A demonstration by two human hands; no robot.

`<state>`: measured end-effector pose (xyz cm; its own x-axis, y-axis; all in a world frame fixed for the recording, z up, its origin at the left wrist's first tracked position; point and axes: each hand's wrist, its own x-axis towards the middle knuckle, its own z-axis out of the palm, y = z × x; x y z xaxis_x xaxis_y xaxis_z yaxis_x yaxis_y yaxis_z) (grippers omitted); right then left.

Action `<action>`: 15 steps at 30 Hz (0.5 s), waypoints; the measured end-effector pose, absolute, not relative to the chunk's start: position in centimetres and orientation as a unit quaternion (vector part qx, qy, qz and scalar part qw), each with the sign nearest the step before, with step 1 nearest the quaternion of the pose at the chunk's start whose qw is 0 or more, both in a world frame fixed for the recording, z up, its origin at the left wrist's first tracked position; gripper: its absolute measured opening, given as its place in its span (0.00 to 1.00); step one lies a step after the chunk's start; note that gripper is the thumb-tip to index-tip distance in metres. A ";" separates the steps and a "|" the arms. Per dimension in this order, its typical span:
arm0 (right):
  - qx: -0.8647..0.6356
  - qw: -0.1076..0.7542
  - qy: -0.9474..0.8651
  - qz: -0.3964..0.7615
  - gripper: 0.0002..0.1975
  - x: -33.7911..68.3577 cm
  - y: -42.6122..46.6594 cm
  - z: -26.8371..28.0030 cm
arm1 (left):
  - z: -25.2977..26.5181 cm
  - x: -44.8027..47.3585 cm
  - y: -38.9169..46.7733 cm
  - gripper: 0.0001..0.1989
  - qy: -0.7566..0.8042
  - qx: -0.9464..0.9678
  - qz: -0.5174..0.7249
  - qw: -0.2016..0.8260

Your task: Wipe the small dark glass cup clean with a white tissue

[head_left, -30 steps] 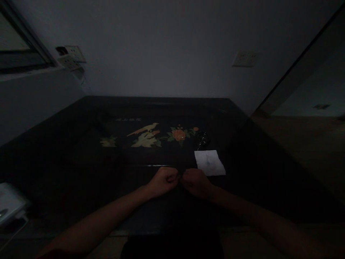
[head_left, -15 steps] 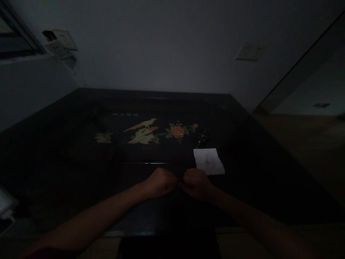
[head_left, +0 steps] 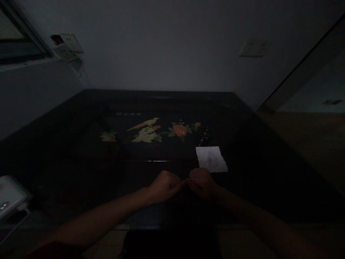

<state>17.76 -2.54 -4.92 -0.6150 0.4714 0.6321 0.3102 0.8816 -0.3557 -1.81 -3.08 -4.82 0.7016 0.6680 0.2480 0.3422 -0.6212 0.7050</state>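
Note:
My left hand [head_left: 166, 186] is closed over the front part of the dark table [head_left: 151, 169], its thumb stretched towards the other hand. Beside it my right hand [head_left: 202, 182] is closed too, and the thumb tips meet or nearly meet. Whatever is pinched between them, if anything, is lost in the dim light. Just beyond my right hand lies a white piece of paper [head_left: 212, 159] with uneven edges and a faint grey mark. Behind the paper is a dark, shiny, round wire-like object [head_left: 205, 133] with a coiled end.
The tabletop bears a picture of a bird [head_left: 145, 124] and an orange flower [head_left: 180, 130]. A white device [head_left: 12, 198] with a cable stands at the left edge. Wall sockets [head_left: 253, 48] are on the wall behind, with more sockets [head_left: 70, 43] at the left corner.
The view has shifted slightly, bringing more of the white device in at left. My left thumb now points out straighter towards my right hand. Both hands stay closed and close together.

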 end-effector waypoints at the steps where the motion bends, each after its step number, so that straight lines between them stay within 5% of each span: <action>1: -0.217 0.382 -0.892 0.108 0.21 17.8 -2.5 -4.9 | -4.8 -1.8 -3.0 0.23 0.289 0.867 0.249 0.322; 15: -0.198 0.358 -0.903 0.136 0.22 17.8 -2.3 -6.0 | -4.7 -2.4 -2.6 0.23 0.246 0.883 0.250 0.312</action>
<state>17.79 -2.31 -5.99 -0.6659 0.4538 0.5922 0.2595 0.8851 -0.3864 -2.41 -2.60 -4.66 0.7538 0.5904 0.2884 0.2778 -0.6841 0.6744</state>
